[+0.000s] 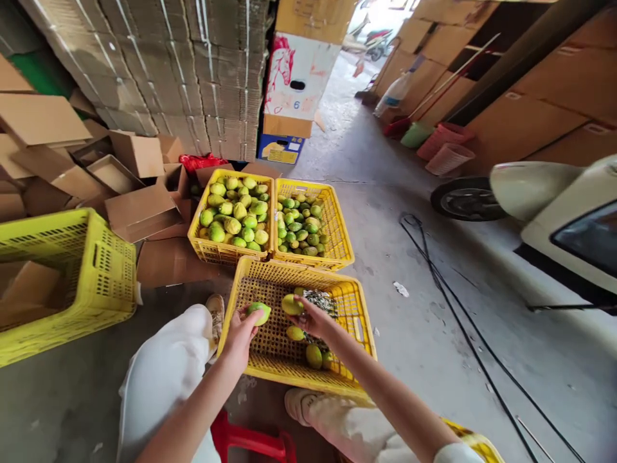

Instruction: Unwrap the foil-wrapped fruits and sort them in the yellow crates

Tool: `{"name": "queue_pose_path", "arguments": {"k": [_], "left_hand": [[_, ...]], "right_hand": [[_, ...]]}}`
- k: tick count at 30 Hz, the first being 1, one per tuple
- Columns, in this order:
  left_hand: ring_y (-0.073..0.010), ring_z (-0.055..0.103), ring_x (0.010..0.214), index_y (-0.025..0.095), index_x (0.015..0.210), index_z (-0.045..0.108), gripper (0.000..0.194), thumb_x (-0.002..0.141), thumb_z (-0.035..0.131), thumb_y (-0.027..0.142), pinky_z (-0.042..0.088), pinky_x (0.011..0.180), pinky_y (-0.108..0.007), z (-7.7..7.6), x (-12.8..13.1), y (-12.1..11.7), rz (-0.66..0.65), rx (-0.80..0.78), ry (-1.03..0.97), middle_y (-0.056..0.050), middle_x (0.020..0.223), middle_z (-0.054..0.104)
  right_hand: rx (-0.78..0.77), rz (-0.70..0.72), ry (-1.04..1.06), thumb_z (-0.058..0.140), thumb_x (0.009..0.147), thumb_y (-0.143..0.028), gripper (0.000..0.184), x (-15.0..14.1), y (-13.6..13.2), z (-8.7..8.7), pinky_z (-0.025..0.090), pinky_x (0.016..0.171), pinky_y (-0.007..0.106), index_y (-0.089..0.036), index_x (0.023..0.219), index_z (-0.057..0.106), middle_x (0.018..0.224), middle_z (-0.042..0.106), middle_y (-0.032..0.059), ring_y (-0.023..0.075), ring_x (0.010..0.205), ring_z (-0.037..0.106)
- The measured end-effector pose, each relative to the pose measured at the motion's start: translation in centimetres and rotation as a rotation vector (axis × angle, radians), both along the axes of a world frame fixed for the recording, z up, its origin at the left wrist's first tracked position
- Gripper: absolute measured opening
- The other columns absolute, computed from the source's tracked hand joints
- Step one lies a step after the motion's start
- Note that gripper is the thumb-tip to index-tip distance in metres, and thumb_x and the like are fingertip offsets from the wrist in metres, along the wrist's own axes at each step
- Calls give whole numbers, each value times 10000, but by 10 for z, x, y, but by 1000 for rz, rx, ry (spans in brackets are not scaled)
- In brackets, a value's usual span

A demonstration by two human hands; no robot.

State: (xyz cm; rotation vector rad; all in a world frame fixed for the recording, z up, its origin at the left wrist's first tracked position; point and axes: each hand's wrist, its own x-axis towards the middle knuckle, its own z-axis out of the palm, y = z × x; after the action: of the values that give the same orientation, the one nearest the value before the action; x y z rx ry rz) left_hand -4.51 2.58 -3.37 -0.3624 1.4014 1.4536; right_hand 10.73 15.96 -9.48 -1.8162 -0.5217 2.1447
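My left hand [240, 334] is closed round a green-yellow fruit [260, 311] over the left side of the near yellow crate [354, 302]. My right hand [312, 316] grips another yellow-green fruit [290, 303] above the same crate's middle. A few loose fruits [295, 333] and a crumpled wrapper [321, 299] lie on the crate's floor. Beyond it stand two yellow crates: the left one [197, 222] is full of larger fruit, the right one [337, 218] holds smaller green fruit.
An empty yellow crate [96, 270] with cardboard stands at left. Flat and folded cardboard boxes [139, 212] pile up behind. A red stool [250, 440] is under me. A scooter [530, 193] is parked at right, and black cables [448, 302] cross the concrete floor.
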Motion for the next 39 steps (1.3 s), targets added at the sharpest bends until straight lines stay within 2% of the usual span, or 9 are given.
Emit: {"name": "queue_pose_path", "arguments": {"k": [7,11,16,22,26,29,33,36,39], "left_hand": [[-152,683,901,211,908,648,370,618,875,184,472,776,-263,11,-2,12,-1,-6,-7,-18,961,749],[-165,673,938,209,907,647,360,627,873,205,475,801,-277,13,-1,11,-26,-9,-29,-27,979,736],[-146,668,895,206,903,638,319,668,853,184,472,772,-264,15,1,9,-52,-31,-33,-29,981,734],[-119,646,795,198,850,626,293,666,854,181,456,702,-234,4,1,10,-49,-17,-11,-22,897,728],[-102,621,698,209,828,636,278,663,860,203,466,683,-224,-14,1,10,-78,-24,11,8,806,695],[-79,543,565,201,713,577,263,710,839,219,453,623,-210,-28,6,13,-126,-129,3,38,641,586],[-71,432,470,197,649,484,339,763,803,199,389,520,-201,-33,22,38,-217,-272,33,54,565,478],[-80,464,512,196,759,551,238,795,784,169,404,524,-202,-19,33,83,-277,-251,88,29,653,540],[-118,610,694,201,974,631,81,918,685,228,505,632,-222,7,37,139,-322,-92,149,-42,854,655]], "right_hand": [[315,-78,212,612,964,-285,198,-130,163,22,631,903,277,-251,1157,638,969,772,-1,130,975,759],[471,-158,352,568,1007,-315,94,-158,185,27,606,934,226,-258,1015,643,977,793,-19,105,1019,757],[469,-109,321,612,963,-258,70,-107,138,6,617,942,279,-245,950,680,951,811,-13,132,941,780],[449,-171,160,700,880,-275,46,31,55,-12,618,930,306,-241,905,718,894,820,28,177,893,794],[384,-152,-24,796,763,-267,200,124,-2,-12,627,881,319,-214,950,748,948,823,75,217,893,795],[352,-235,-116,802,719,-279,221,170,-40,-2,622,851,318,-205,922,757,946,819,96,229,886,793],[384,-282,-144,846,635,-361,303,191,-86,25,613,841,344,-214,882,750,888,801,101,258,882,779],[459,-181,-72,860,635,-494,403,194,-117,53,603,845,368,-216,906,753,888,786,93,258,860,754],[568,3,-30,827,677,-599,467,204,-142,76,590,869,401,-226,950,763,914,777,92,269,876,730]]}}
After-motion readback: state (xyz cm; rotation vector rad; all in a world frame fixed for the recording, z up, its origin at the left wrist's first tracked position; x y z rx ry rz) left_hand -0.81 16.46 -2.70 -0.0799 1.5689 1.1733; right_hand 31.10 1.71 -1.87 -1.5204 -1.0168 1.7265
